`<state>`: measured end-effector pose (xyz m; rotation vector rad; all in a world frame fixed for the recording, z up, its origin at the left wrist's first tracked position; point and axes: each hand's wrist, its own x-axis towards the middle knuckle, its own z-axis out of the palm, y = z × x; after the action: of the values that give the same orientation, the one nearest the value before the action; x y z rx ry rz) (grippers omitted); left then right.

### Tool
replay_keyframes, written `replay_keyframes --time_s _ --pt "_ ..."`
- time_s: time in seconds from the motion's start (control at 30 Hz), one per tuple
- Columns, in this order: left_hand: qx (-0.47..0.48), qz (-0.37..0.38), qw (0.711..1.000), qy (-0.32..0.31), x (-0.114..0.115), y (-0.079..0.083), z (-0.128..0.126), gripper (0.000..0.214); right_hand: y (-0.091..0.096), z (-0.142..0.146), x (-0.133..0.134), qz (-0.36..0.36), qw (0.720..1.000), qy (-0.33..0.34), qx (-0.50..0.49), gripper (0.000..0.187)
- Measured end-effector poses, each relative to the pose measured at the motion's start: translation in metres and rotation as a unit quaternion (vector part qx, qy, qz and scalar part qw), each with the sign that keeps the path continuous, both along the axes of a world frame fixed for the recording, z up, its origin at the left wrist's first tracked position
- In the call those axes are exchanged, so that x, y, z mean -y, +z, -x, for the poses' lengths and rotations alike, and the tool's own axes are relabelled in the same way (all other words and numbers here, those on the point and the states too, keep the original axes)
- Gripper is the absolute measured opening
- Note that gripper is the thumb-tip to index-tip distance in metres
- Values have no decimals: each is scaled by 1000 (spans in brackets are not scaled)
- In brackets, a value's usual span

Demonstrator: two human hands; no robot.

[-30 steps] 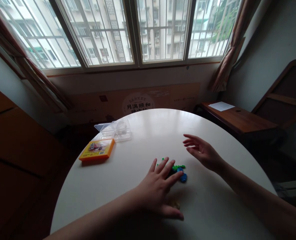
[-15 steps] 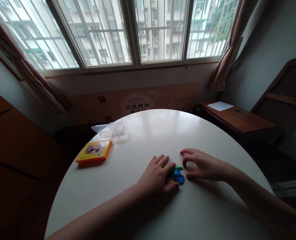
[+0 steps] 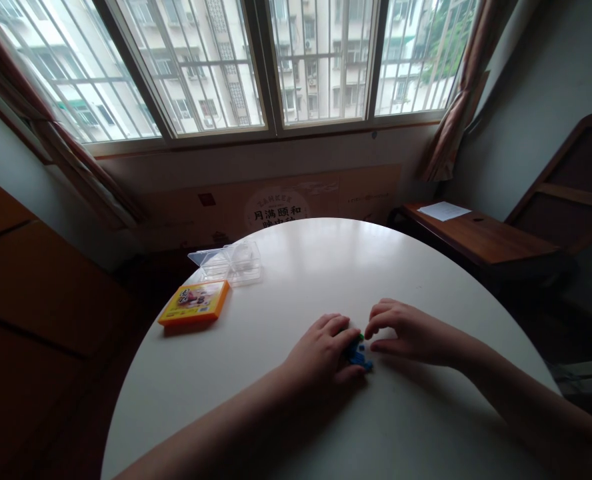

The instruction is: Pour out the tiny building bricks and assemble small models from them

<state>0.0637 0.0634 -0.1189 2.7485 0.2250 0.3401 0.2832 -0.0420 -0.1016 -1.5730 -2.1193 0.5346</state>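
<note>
A small pile of blue plastic pieces (image 3: 360, 361), perhaps building bricks, lies on the white round table (image 3: 306, 263). A bit of green (image 3: 361, 337) shows at the pile's far side. My left hand (image 3: 321, 350) rests over the left part of the pile, its fingers cupped and its thumb apart, so some pieces are hidden beneath it. Just right of the pile is my right hand (image 3: 406, 331), with a gap between its bent fingers and thumb and nothing visible in them.
An orange box with a yellow printed cover (image 3: 195, 303) lies at the table's left. Behind it stands a clear plastic box with a raised lid (image 3: 233, 263). Beyond the table's right edge, a wooden desk (image 3: 496, 237) holds a white paper (image 3: 445, 211).
My left hand has drawn its fingers in and covers more of the pile. The fingers of my right hand have curled closer to the pieces. The view has shifted slightly.
</note>
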Motion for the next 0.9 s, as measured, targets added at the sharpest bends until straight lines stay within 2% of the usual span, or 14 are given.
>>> replay_keyframes --time_s 0.13,0.2,0.33,0.5,0.9 --pt "-9 -17 1000 -10 0 -2 -5 73 10 -15 7 62 998 6 22 12" --pt "-4 -28 999 -21 2 -4 -9 75 11 -18 7 89 996 9 30 14" --pt "10 -31 999 -24 6 -7 -16 50 9 -21 6 111 994 -5 8 16" --pt "32 -7 999 -10 7 -7 -21 20 6 -23 3 103 995 -18 -11 15" --pt "10 -10 999 33 11 -2 -22 8 2 -17 2 85 996 11 1 11"
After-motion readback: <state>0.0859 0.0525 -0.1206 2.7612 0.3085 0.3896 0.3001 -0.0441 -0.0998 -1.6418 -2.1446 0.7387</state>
